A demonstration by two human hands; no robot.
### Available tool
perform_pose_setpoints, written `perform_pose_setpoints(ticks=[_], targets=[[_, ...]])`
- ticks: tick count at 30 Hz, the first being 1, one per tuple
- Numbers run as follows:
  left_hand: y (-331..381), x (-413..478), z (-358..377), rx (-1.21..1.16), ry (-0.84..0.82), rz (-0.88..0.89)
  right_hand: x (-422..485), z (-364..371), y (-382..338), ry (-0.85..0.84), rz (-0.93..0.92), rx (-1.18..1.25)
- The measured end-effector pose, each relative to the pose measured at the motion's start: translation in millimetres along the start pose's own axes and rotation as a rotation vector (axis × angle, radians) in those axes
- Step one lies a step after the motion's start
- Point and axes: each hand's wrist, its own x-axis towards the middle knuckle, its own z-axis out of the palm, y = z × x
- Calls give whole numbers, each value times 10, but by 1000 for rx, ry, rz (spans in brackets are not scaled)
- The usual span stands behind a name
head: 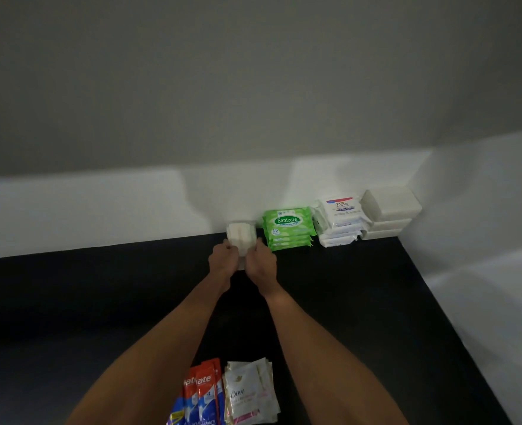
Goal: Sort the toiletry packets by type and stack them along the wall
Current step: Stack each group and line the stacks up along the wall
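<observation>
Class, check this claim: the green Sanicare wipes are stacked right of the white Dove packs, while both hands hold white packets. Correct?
No. The head view shows the green Sanicare wipes stacked left of the white Dove packs; the left hand and right hand do hold white packets.

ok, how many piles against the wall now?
4. White boxes in the corner; Dove packs left of them; green Sanicare packs next; small white packets leftmost, held by left hand and right hand.

Small white packets (241, 237), seemingly stacked, by the wall (115, 210).
</observation>
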Motion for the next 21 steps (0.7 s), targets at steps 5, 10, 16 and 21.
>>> perform_pose_setpoints(ticks=[5,10,16,21], targets=[[1,86,-18,-84,-5,-6,96,63,-35,5,34,44],[-74,127,-12,-194,-25,1,170,61,-11,25,11,25],[-176,-69,-105,-129,-78,55,-120,-103,82,81,-137,6],[-305,-166,-170,173,-88,280,-177,-164,371,112,-268,-159]])
